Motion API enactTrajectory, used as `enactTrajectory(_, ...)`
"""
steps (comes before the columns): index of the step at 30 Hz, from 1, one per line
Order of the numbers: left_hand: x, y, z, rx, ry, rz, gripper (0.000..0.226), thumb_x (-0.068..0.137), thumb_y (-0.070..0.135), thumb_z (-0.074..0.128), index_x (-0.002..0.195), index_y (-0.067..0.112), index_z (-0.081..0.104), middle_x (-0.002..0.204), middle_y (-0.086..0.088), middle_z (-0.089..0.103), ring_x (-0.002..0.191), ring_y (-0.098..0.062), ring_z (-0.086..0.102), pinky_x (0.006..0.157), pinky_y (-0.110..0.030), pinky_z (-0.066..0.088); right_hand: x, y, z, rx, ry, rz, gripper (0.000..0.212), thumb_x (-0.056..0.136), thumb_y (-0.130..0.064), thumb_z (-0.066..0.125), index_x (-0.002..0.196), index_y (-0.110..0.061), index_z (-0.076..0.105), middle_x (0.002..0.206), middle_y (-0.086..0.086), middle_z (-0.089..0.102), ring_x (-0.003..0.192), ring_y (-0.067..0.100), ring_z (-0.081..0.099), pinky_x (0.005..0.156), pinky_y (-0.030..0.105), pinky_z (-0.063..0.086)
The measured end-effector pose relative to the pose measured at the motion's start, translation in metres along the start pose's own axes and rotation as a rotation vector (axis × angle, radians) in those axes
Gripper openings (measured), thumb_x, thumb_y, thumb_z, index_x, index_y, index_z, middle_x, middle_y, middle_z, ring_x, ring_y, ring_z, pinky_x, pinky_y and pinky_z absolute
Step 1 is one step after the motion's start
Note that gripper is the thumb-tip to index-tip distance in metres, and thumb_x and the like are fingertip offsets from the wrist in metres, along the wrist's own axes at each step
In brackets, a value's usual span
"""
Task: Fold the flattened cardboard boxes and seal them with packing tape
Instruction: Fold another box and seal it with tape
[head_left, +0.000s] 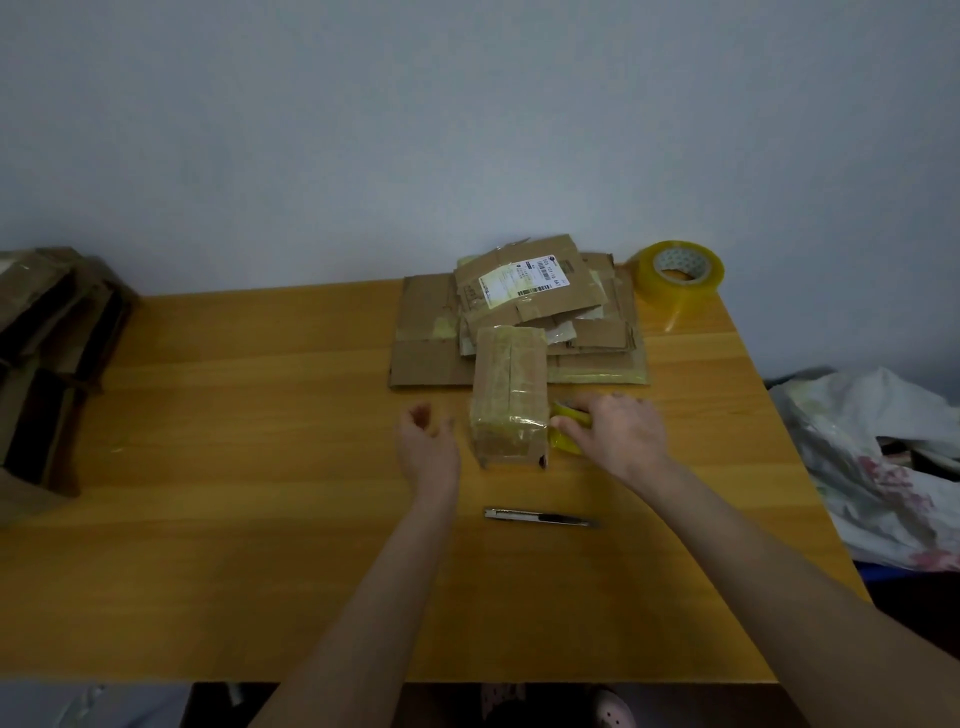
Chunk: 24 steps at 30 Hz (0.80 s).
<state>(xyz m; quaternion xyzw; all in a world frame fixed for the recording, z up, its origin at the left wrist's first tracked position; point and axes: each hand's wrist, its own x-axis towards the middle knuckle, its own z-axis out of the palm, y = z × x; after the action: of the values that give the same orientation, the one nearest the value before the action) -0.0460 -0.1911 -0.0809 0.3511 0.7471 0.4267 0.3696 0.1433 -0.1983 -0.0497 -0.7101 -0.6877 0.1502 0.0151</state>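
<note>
Gripping the tape roll (565, 440) with the right hand (618, 434) beside the box (511, 400); leaving the left hand (423, 441) relaxed, apart; risking unbraced sliding, wrinkled tape.

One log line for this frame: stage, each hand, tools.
stage: taping folded box | right hand: grips tape roll at box's right side | left hand: open, beside box | box cutter: untouched

Bare table (234, 415) left; box (511, 400), knife (540, 518) block centre.
</note>
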Motion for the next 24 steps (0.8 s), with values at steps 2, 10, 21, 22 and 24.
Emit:
enactTrajectory(2,-0.017,0.004,-0.010,0.224,0.117,0.545,0.028,0.089,0.002,0.054,0.115,0.011,0.060,0.116,-0.005,0.054,0.105,-0.017,0.053,0.089,-0.027,0.046,-0.001,0.000,0.001,0.012,0.001,-0.010,0.047,0.096,-0.057,0.040,0.130,-0.029,0.056,0.101,0.002,0.070,0.103,0.020,0.061,0.097,0.038,0.041)
enactTrajectory(10,-0.041,0.005,0.030,0.904,-0.162,0.920,0.054,0.096,0.039,0.027,0.137,0.011,0.050,0.144,-0.011,0.046,0.134,-0.035,0.041,0.110,-0.049,0.027,0.007,0.021,0.008,0.209,-0.131,-0.112,0.044,0.089,-0.053,0.057,0.123,-0.025,0.061,0.113,0.000,0.067,0.110,0.023,0.058,0.090,0.038,0.046)
enactTrajectory(21,-0.042,0.013,0.039,0.864,-0.102,0.781,0.044,0.094,0.024,0.053,0.137,0.014,0.051,0.147,-0.009,0.042,0.139,-0.029,0.034,0.117,-0.044,0.021,0.000,0.056,-0.002,0.239,-0.087,-0.177,0.054,0.087,-0.062,0.052,0.124,-0.025,0.062,0.114,0.004,0.068,0.106,0.025,0.061,0.084,0.037,0.050)
enactTrajectory(22,-0.043,0.014,0.040,0.854,-0.100,0.780,0.043,0.094,0.024,0.054,0.136,0.013,0.051,0.147,-0.009,0.043,0.139,-0.029,0.034,0.117,-0.044,0.021,-0.002,0.054,-0.007,0.163,-0.059,-0.192,0.053,0.089,-0.062,0.050,0.126,-0.026,0.060,0.112,0.005,0.068,0.105,0.025,0.061,0.084,0.036,0.047)
enactTrajectory(24,-0.044,0.015,0.040,0.837,-0.086,0.780,0.042,0.093,0.023,0.055,0.134,0.012,0.053,0.145,-0.009,0.045,0.138,-0.028,0.036,0.117,-0.046,0.024,-0.006,0.053,-0.015,0.030,-0.033,-0.199,0.052,0.093,-0.062,0.043,0.132,-0.030,0.054,0.108,0.004,0.069,0.105,0.024,0.061,0.086,0.035,0.042)
